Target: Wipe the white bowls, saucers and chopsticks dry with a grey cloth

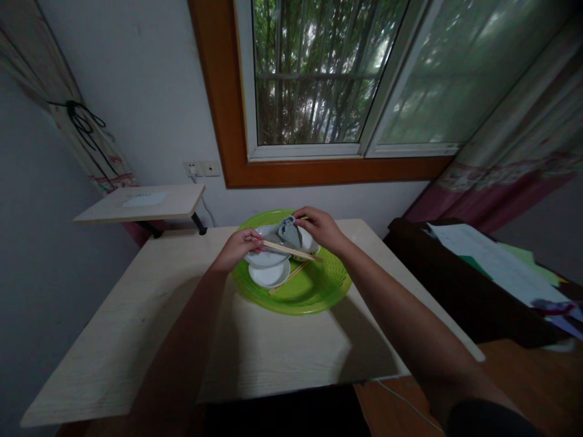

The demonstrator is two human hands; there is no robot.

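Note:
My left hand (245,246) is closed around one end of a pair of wooden chopsticks (291,249), which point right across the basin. Between the fingers of my right hand (319,226) is a grey cloth (289,232), hanging just above the chopsticks. Below both hands lies a round green plastic basin (314,297). Inside it are a small white dish (269,275), a larger white bowl (262,258) behind it, and another white bowl (311,241) partly hidden by the cloth and my right hand. More chopsticks (288,279) rest in the basin beside the small dish.
The basin stands on a pale wooden table (182,303). A raised shelf (141,203) with a paper on it is at the back left. Papers (496,261) lie on a dark piece of furniture to the right. A window (328,79) is behind.

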